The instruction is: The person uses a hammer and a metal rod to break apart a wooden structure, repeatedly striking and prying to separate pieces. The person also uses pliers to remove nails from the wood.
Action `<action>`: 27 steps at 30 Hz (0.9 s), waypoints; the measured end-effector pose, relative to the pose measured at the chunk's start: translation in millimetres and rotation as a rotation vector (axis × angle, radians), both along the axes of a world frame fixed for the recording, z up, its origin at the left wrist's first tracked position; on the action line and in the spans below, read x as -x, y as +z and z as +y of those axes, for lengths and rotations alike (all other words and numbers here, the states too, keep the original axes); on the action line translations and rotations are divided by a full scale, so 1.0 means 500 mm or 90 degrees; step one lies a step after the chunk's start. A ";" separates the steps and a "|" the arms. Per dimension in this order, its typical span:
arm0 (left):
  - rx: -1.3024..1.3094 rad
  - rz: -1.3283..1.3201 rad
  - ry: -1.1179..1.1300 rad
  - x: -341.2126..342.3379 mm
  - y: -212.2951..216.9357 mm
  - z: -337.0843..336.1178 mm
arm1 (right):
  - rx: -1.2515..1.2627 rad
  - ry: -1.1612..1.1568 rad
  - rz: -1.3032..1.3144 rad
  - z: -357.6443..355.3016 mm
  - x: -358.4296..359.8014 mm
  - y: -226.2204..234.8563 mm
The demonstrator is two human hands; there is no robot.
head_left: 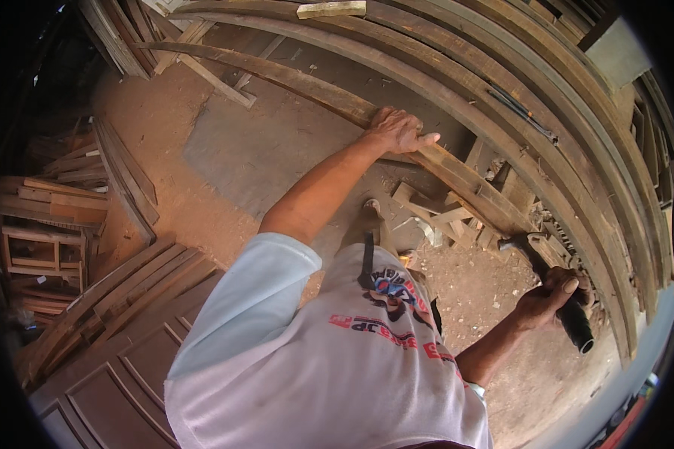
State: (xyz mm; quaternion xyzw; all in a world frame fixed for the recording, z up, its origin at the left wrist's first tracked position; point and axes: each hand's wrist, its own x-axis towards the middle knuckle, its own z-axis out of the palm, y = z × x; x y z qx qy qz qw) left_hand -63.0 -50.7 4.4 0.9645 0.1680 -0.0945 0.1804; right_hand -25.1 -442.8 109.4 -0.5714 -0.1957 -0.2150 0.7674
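A long wooden plank (299, 78) runs slantwise from the far left to the right. My left hand (399, 132) grips it near its middle, fingers over the top and thumb out to the right. In my right hand (553, 298) is a claw hammer (575, 325), held by its black handle. The hammer's metal head (523, 242) is by the plank's right end; I cannot tell whether they touch.
Long boards (457, 63) lie stacked along the far and right side, with a slim tool with dark handles (524, 114) on top. Wood offcuts (442, 213) litter the floor ahead. At left are timber piles (60, 202) and a brown panelled door (116, 382).
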 end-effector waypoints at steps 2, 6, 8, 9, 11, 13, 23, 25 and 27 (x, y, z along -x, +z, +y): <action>-0.006 -0.025 0.027 0.000 0.011 0.006 | -0.016 0.048 -0.044 0.012 -0.020 -0.003; -0.015 -0.095 0.057 0.016 -0.010 -0.005 | 0.075 0.011 -0.061 0.062 -0.030 0.042; -0.053 -0.145 0.054 0.013 -0.054 0.001 | 0.108 0.061 -0.051 0.088 -0.055 0.070; -0.058 -0.156 0.050 0.000 -0.050 0.003 | 0.082 0.118 -0.037 0.102 -0.065 0.086; -0.032 -0.056 0.074 -0.012 -0.019 -0.008 | 0.072 0.304 -0.053 0.122 -0.114 0.103; -0.027 -0.053 0.066 -0.018 -0.003 -0.011 | 0.089 0.322 -0.007 0.186 -0.134 0.130; -0.051 -0.290 0.086 0.013 -0.065 0.000 | 0.704 0.422 -0.034 0.499 -0.163 0.106; -0.044 -0.240 0.091 0.016 -0.044 -0.004 | 0.733 0.464 -0.095 0.550 -0.164 0.043; -0.036 -0.181 0.087 0.013 -0.029 -0.003 | 0.811 0.491 -0.107 0.594 -0.155 0.008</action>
